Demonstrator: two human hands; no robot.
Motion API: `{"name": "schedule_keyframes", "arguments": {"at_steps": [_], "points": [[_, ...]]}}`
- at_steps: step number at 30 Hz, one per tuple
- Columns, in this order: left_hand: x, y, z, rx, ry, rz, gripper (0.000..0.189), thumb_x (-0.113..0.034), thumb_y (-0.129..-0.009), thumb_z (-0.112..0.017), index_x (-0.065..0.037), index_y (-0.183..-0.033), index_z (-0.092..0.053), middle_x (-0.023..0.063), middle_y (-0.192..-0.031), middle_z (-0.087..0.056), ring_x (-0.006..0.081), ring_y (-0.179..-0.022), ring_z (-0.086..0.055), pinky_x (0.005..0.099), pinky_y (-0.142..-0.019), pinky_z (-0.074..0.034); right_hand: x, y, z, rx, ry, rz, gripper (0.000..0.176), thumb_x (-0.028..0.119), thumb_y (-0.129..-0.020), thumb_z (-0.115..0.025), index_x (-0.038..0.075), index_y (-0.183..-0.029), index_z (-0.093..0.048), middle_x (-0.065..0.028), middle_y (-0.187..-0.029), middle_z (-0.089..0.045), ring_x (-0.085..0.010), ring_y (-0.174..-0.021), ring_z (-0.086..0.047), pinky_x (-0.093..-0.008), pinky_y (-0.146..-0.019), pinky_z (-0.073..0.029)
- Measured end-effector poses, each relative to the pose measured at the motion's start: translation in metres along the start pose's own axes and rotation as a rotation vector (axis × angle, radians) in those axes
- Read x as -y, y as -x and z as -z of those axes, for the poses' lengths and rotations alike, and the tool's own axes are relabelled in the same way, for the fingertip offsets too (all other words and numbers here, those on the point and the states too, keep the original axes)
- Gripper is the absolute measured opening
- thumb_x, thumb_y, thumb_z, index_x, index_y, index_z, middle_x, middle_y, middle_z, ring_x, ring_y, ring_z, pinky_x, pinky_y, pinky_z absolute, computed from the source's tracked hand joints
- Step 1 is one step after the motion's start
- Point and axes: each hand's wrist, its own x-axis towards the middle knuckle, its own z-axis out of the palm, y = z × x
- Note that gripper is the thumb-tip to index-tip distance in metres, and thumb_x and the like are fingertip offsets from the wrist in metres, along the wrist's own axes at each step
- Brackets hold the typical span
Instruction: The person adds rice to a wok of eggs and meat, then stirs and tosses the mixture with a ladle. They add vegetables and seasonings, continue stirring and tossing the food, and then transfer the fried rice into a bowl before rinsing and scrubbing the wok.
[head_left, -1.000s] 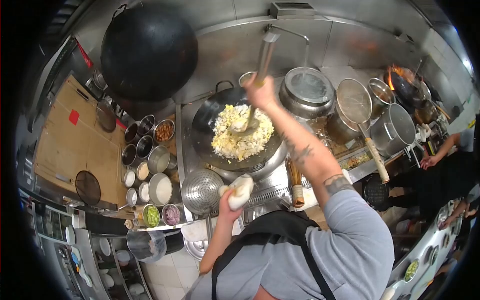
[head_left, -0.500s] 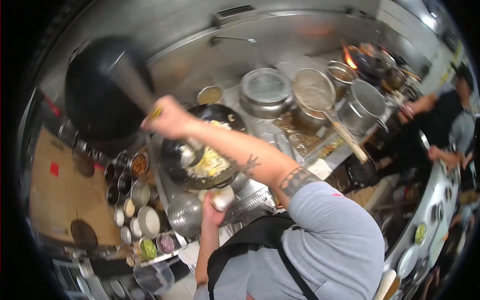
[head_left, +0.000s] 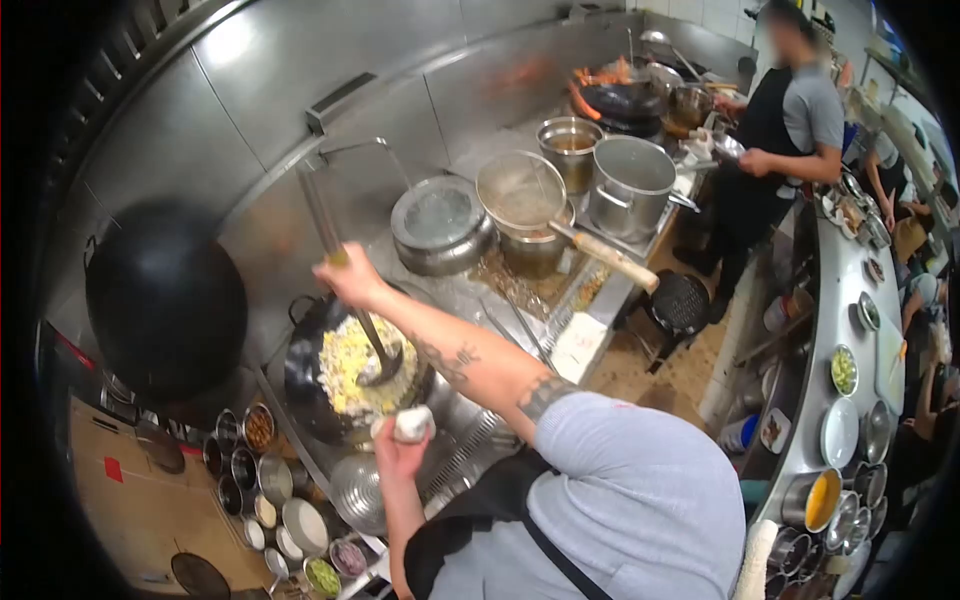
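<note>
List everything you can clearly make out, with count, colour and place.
wok: one, black, in front
rice-like food: one heap, white and yellow, in wok
ladle: one, silver, on food
cloth: one, white, wok's near rim
round pan: one, black, left
steel pots: at least four, silver, right of wok
wire strainer: one, silver, centre
perforated skimmer: one, silver, wok's near side
far wok: one, black, flaming, upper right
ingredient containers: over ten, mostly silver, lower left
dishes: many, silver and white, right
co-worker: one nearby, black apron, upper right
left hand: one, bare, holding cloth
right hand: one, bare, on ladle handle
</note>
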Motion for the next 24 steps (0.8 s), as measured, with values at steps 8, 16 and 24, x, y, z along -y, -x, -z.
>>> {"name": "schedule_keyframes", "arguments": {"at_steps": [8, 16, 24], "points": [[0.009, -0.042, 0.035, -0.015, 0.045, -0.032, 0.035, -0.035, -0.091, -0.054, -0.008, -0.112, -0.057, 0.0142, -0.114, -0.059, 0.0329, -0.1, -0.056, 0.0465, -0.081, -0.052, -0.036, 0.086, -0.021, -0.071, 0.29, 0.414, 0.017, 0.013, -0.072, -0.064, 0.001, -0.067, -0.053, -0.0079, -0.056, -0.05, -0.0119, -0.056, -0.049, -0.0349, -0.053, -0.042], [0.012, -0.017, 0.0, -0.116, -0.002, 0.043, 0.038, -0.036, -0.089, -0.056, -0.008, -0.115, -0.053, 0.0115, -0.109, -0.06, 0.0296, -0.096, -0.056, 0.0445, -0.072, -0.049, 0.061, 0.059, -0.032, -0.005, 0.166, 0.208, 0.016, 0.009, -0.071, -0.064, -0.001, -0.068, -0.053, -0.0125, -0.056, -0.053, -0.0157, -0.056, -0.053, -0.0353, -0.055, -0.043], [-0.012, -0.058, 0.023, -0.112, -0.076, 0.037, 0.042, -0.034, -0.089, -0.054, -0.002, -0.117, -0.053, 0.0138, -0.108, -0.06, 0.0315, -0.091, -0.057, 0.0428, -0.073, -0.052, 0.03, 0.079, -0.017, -0.003, 0.202, 0.172, 0.015, 0.01, -0.067, -0.062, -0.005, -0.067, -0.056, -0.0236, -0.066, -0.06, -0.0323, -0.064, -0.063, -0.0401, -0.061, -0.047]]}}
